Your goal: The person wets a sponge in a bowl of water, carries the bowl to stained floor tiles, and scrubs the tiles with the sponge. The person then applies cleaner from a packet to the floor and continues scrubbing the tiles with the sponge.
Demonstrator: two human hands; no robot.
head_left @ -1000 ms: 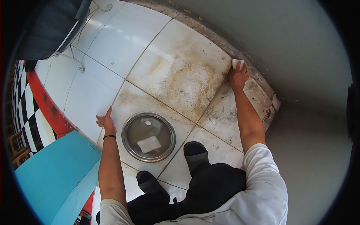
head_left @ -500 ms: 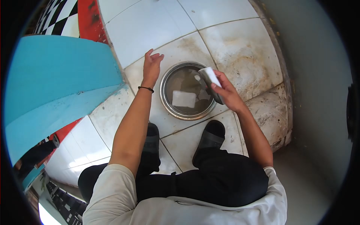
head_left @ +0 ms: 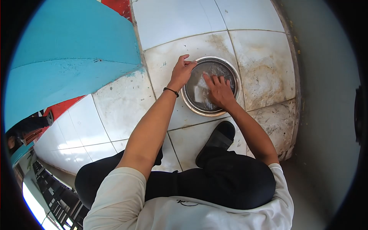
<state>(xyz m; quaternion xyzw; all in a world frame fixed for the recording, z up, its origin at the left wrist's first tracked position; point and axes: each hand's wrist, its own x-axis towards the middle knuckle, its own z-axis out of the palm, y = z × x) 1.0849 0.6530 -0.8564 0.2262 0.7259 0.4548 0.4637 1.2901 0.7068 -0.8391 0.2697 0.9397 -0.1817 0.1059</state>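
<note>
A round metal basin (head_left: 237,86) of murky water stands on the tiled floor in front of my feet. My right hand (head_left: 221,90) is down in the basin, fingers spread, over the water and the white pieces there. A white block (head_left: 199,94) lies in the water just left of that hand. Whether the fingers press on a piece beneath them is hard to see. My left hand (head_left: 182,70), with a dark band at the wrist, is at the basin's upper left rim, its fingers apart and holding nothing.
Brown stains mark the floor tiles (head_left: 264,80) right of the basin. A grey wall (head_left: 326,96) rises on the right. A turquoise surface (head_left: 76,65) fills the upper left. Part of another person (head_left: 28,126) shows at the far left.
My right hand has gone from the stained corner back to the basin, and the white-and-dark block it held is no longer visible in it. My left hand has moved to the rim.
</note>
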